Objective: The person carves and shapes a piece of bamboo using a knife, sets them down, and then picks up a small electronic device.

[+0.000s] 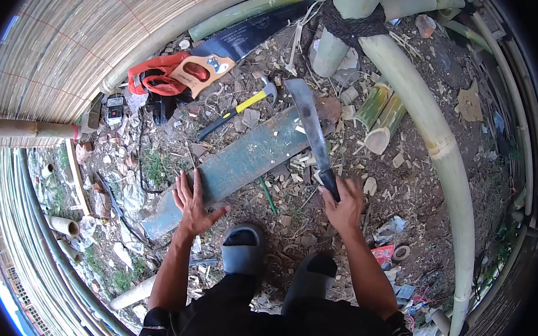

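Note:
My right hand (pixel 344 203) is closed around the black handle of a machete (pixel 311 124). Its long dark blade points away from me, over the far end of a worn blue-green wooden plank (pixel 248 160). On the near left part of that plank, or just above it, my left hand (pixel 195 205) has its fingers stretched out and holds nothing; I cannot tell whether it touches the wood. Small pale chips lie on the plank. To the right of the blade are two short green bamboo pieces (pixel 380 116) on the ground.
Beyond the plank lie a yellow-and-black claw hammer (pixel 239 107), a wooden-handled handsaw (pixel 204 71) and a red bag (pixel 155 72). A thick bamboo pole (pixel 440 144) curves along the right. Wood chips and litter cover the soil. A bamboo-slat screen (pixel 86 27) stands at upper left.

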A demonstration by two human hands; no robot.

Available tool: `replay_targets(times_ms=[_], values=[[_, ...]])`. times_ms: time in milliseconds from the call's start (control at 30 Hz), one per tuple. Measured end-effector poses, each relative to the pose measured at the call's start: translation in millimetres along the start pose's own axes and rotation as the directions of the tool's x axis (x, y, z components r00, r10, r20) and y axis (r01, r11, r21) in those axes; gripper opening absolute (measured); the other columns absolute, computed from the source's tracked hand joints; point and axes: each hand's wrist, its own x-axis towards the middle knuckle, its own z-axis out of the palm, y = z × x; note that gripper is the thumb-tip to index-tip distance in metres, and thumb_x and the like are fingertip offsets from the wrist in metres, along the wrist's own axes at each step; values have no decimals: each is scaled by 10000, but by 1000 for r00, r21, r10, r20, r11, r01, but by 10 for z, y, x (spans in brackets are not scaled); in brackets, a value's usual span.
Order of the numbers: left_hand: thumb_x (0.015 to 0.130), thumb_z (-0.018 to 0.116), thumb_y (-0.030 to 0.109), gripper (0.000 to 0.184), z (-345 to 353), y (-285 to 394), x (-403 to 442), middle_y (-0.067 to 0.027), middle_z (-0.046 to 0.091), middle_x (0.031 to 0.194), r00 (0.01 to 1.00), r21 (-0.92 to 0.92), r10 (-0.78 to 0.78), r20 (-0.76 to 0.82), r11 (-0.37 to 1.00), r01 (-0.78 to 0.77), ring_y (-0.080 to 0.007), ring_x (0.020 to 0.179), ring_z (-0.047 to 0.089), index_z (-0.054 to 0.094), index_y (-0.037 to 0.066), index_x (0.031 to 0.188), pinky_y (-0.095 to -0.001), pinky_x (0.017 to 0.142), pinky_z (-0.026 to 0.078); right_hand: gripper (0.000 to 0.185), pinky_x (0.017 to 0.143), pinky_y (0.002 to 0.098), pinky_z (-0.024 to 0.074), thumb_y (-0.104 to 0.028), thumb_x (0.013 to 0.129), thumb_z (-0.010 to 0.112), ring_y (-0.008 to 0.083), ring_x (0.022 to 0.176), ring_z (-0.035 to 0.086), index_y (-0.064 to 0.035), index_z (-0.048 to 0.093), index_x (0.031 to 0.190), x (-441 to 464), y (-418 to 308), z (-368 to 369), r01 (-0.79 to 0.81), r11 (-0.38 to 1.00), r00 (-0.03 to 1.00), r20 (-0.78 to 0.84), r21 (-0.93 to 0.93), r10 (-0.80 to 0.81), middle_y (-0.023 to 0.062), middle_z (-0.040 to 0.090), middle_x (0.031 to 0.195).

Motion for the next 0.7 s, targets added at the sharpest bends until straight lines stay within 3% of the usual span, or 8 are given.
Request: replay_targets(times_ms=[67,167,300,500,567,600,667,700], values=[[684,811,754,1410,10,-19,13,-370,-20,1689,1000,-28,12,-18,1000,-13,-523,1579,-67,57,113,1689,-654,1235,-42,499,909,530,438,-227,813,851,352,1018,594,-1,689,1227,262,87,-49,-34,992,999,3,-124,35,137,648,1040],[681,805,765,1389,-27,-14,-16,-374,-17,1688,999,-61,22,-26,998,-24,-533,1577,-53,99,124,1690,-660,1229,-41,546,924,545,429,-273,822,849,348,1072,578,-4,688,1270,596,172,-96,40,957,999,19,-289,-36,129,646,1077],[671,805,776,1384,-45,-11,-1,-386,-16,1681,1000,-72,20,-13,997,-21,-542,1575,-44,122,136,1691,-662,1226,-28,509,914,538,436,-298,865,822,357,1073,578,-8,699,1263,567,427,122,57,907,995,98,-417,-17,120,641,1061],[647,818,780,1419,-71,0,10,-386,-40,1680,1000,-56,20,-4,998,-20,-546,1572,-66,108,134,1692,-663,1224,-28,526,854,533,458,-289,875,814,379,1023,582,24,684,1278,510,482,228,59,936,998,42,-348,-47,145,625,1032],[738,818,702,1241,-123,26,4,-333,178,1666,996,-95,40,-83,994,-48,-525,1564,97,233,128,1669,-675,1214,65,515,861,521,465,-270,889,801,390,1004,578,33,677,1286,492,512,243,73,946,997,20,-317,-71,163,628,1056],[738,818,702,1241,-161,0,80,-333,178,1666,995,-91,41,-87,995,-48,-525,1564,97,233,128,1669,-675,1214,65,515,861,521,465,-270,889,801,390,1004,578,33,677,1286,514,512,241,73,947,997,16,-313,-72,163,628,1056],[853,805,551,933,-253,-80,327,-232,446,1524,969,-345,-115,-219,938,33,-447,1459,354,418,114,1581,-660,1178,184,512,873,524,468,-259,893,800,396,1000,580,37,672,1290,502,488,213,61,958,998,20,-279,-58,175,633,1086],[937,775,335,568,-325,-13,505,-169,610,1281,876,-261,-53,-480,962,-84,-357,1215,569,590,85,1412,-568,1091,372,508,887,529,469,-249,898,797,401,1003,580,40,668,1296,485,503,228,66,954,998,17,-293,-64,184,635,1099]])
